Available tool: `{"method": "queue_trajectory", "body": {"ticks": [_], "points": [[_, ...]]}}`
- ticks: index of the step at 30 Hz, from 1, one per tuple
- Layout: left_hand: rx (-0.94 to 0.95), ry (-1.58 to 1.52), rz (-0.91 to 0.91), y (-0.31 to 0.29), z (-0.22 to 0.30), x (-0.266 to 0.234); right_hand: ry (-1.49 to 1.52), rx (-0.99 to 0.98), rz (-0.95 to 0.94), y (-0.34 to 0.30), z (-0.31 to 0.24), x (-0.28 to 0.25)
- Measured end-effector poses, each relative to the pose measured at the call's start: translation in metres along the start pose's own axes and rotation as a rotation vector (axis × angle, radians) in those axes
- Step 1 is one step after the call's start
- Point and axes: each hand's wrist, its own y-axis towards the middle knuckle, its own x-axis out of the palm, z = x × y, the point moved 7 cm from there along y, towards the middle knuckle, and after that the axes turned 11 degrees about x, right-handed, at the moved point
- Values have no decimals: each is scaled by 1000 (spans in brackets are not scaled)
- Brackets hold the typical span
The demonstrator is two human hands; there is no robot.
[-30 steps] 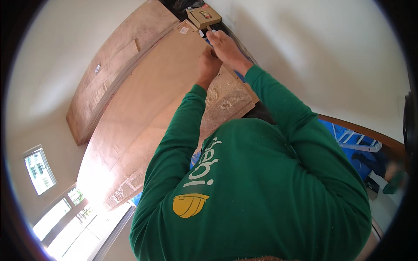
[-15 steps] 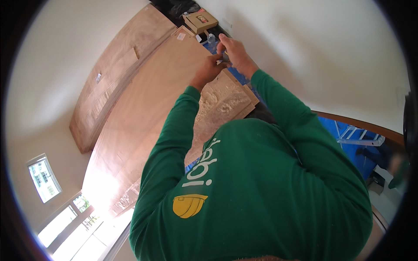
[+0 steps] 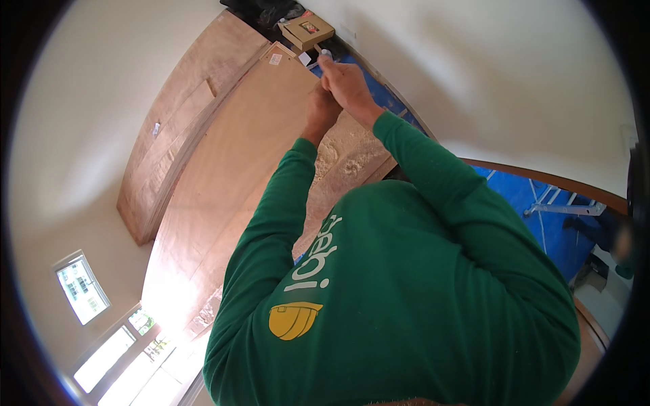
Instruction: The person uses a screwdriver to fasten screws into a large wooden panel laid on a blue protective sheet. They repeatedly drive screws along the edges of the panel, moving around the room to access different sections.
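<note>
At the upper middle of the frame our right hand (image 3: 347, 84) has its fingers closed around a small white object (image 3: 326, 53), just beside the cardboard box (image 3: 307, 30). Our left hand (image 3: 320, 108) touches it below; we cannot tell its finger state. Both hover over the wooden board (image 3: 230, 176).

Both arms, in green sleeves, reach up and forward away from the chest, elbows bent, and meet at the top of the view. The left hand (image 3: 318, 108) sits just below and against the right hand (image 3: 347, 84), both curled closed with fingers bunched. The wrists are bare beyond the cuffs.
</note>
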Motion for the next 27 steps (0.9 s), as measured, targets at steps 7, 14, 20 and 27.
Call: {"method": "queue_trajectory", "body": {"ticks": [7, 14, 20, 27], "points": [[-208, -155, -312, -17, -8, -9, 50, -191, -136, 25, 7, 3], [-86, -11, -127, -16, 6, -12, 193, -59, -74, 13, 23, 18], [-107, -106, -353, -15, 1, -12, 103, 35, -309, 26, 23, -8], [-105, 107, -200, -19, 10, -12, -777, -301, 219, 2, -25, -20]]}}
